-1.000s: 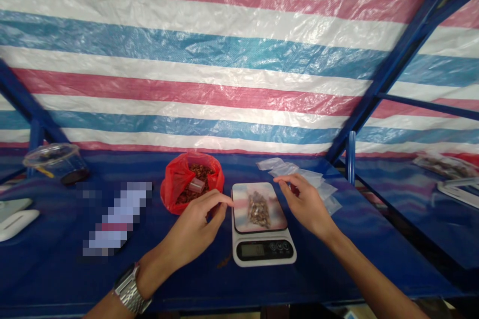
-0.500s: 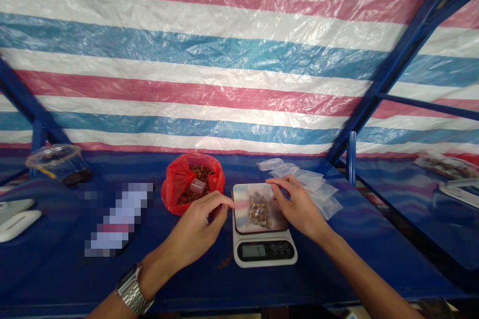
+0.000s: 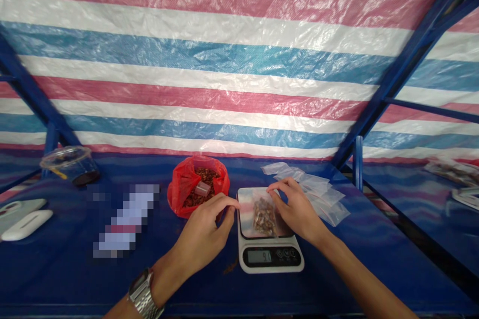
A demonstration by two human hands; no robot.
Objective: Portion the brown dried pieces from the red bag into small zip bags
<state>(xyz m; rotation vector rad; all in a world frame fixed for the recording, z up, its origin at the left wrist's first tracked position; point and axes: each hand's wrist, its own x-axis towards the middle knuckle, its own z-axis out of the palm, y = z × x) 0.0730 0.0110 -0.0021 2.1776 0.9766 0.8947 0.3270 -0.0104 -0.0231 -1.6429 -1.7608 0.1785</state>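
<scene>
A small clear plastic bag point(image 3: 264, 218) of brown pieces, seeds or nuts by their look, lies on the plate of a white kitchen scale point(image 3: 271, 260). Its display seems to read 9.1. At the bag's upper right corner, my right hand point(image 3: 296, 209) has thumb and index fingertip brought together, apparently pinching its edge. My left hand point(image 3: 205, 227) is beside the plate's left edge, thumb and index curved with a gap and nothing visible between them. Behind it stands an open red plastic bag point(image 3: 179, 184) of similar brown pieces, with a small clear cup point(image 3: 202, 189) lying in them.
Several flat clear zip bags point(image 3: 322, 194) lie fanned out right of the scale. Leftward are a blurred-out phone-like object point(image 3: 127, 219), a white case point(image 3: 27, 225) and a clear plastic tub point(image 3: 71, 164) with dark contents. Blue metal posts point(image 3: 358, 162) stand before a striped tarp point(image 3: 224, 94).
The view has shifted slightly, moving everything a little to the right and down. Both hands keep nearly the same places at the scale. The display's last digit looks different.
</scene>
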